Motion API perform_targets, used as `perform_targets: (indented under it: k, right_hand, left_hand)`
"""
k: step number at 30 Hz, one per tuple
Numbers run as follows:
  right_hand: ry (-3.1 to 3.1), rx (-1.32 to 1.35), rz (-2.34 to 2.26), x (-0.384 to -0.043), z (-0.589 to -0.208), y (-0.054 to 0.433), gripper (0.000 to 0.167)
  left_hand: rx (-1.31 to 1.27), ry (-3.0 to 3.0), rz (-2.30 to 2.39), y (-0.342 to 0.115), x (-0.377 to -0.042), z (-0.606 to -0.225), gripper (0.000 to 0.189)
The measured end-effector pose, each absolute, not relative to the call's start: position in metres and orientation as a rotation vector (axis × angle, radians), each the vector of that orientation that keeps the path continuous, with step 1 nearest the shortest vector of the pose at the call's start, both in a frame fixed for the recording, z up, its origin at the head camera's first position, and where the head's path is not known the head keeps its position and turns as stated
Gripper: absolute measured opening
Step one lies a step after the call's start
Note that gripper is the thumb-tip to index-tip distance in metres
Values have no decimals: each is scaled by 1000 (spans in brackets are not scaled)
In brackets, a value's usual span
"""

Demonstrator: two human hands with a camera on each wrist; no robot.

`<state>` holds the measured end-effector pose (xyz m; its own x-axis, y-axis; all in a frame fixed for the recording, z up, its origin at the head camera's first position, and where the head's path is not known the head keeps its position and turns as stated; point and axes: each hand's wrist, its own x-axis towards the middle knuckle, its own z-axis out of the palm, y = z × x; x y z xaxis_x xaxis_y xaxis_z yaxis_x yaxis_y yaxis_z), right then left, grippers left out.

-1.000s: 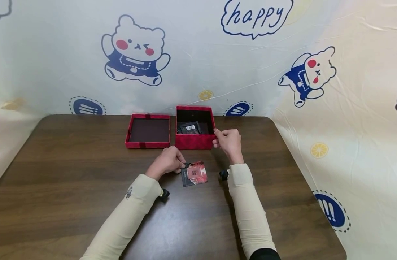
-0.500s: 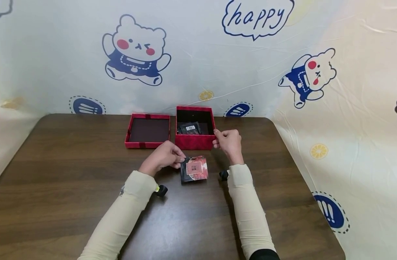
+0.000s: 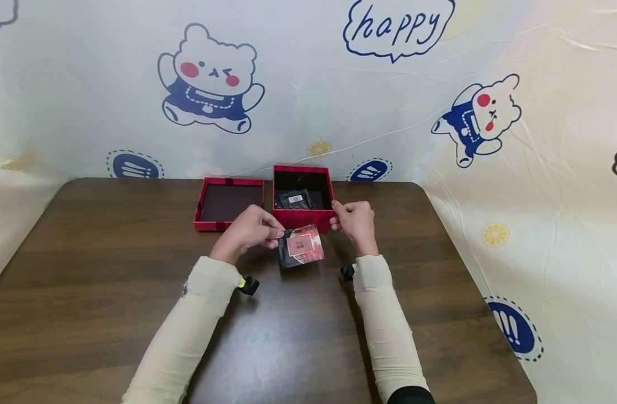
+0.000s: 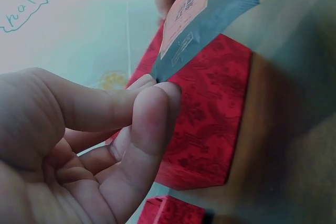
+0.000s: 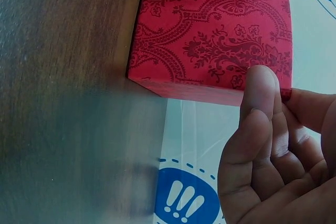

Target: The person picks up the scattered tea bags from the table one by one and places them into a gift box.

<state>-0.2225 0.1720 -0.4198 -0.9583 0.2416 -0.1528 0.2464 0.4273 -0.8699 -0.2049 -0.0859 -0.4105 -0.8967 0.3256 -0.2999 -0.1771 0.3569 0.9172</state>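
My left hand (image 3: pixel 253 230) pinches a flat sachet (image 3: pixel 301 246) by its left corner between thumb and finger. The sachet is dark on one side and red on the other, with a pink label; in the left wrist view it tilts up from the fingertips (image 4: pixel 152 111). Behind it stands a red patterned box (image 3: pixel 288 217) with a black inside. Several dark sachets (image 3: pixel 293 198) lie in the box, one with a white barcode label. My right hand (image 3: pixel 356 224) grips the box's front right corner, a finger against the patterned front (image 5: pixel 210 35).
The box's red lid (image 3: pixel 228 202), dark inside facing up, lies just left of the box. Both are at the back of a brown wooden table (image 3: pixel 86 292), before a printed cloth backdrop (image 3: pixel 298 90).
My left hand has lifted the sachet off the table and brought it back toward the box, so it overlaps the box front. The right hand stays at the box corner.
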Motion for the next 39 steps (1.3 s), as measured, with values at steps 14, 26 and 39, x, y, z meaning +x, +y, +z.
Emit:
perform_targets:
  k: [14, 26, 39]
  right_hand:
    - [2653, 432, -1633, -222, -418, 173, 36]
    - [2622, 429, -1646, -222, -419, 174, 37]
    - [2609, 456, -1605, -222, -415, 174, 36]
  left_hand:
    - [35, 2244, 1634, -89, -217, -390, 13]
    - [-42, 2276, 1659, -88, -229, -381, 19]
    - [-124, 2318, 1729, -86, -242, -373, 19]
